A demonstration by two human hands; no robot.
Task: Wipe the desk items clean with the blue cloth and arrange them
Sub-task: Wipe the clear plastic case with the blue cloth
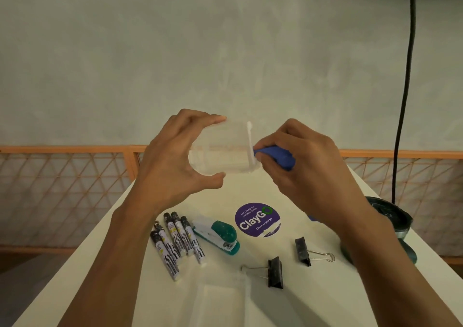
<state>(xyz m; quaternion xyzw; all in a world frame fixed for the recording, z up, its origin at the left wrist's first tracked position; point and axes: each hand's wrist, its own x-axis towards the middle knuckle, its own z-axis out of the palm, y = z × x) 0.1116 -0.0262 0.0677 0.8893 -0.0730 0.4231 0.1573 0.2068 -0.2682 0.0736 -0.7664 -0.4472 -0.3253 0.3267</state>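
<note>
Step in hand, as judged: wiping the clear plastic box point(225, 148), with arranging not yet begun. The left hand point(172, 161) holds the box raised above the bench point(325, 296), fingers curled over its top and thumb under its base, so the box lies on its side with its flanged open end turned toward the right hand point(308, 166). The right hand pinches the bunched blue cloth point(275, 155) between thumb and fingers; the cloth touches the rim on the side away from the left palm. Whether any cloth reaches inside the box cannot be told. Recommended practice: keep the left grip on the walls only, clear of the rim, and turn the box in stages so each edge of the flange meets the cloth in turn. Thin clear plastic will likely flex, so light pressure is advised. Push a fold of cloth into the inner corners, where dust tends to collect. Finger marks under the left fingertips will need a pass after regripping. Below the left wrist lie several markers point(175, 241) in a loose row, with a green and white stapler point(218, 236) just beside them. Two binder clips point(275, 271) lie below the right forearm, apart from each other. A second clear tray point(220, 299) sits nearest the person, between the forearms. A round purple sticker point(258, 220) lies below the box. A dark green object point(390, 216) sits beyond the right wrist, partly hidden.
</note>
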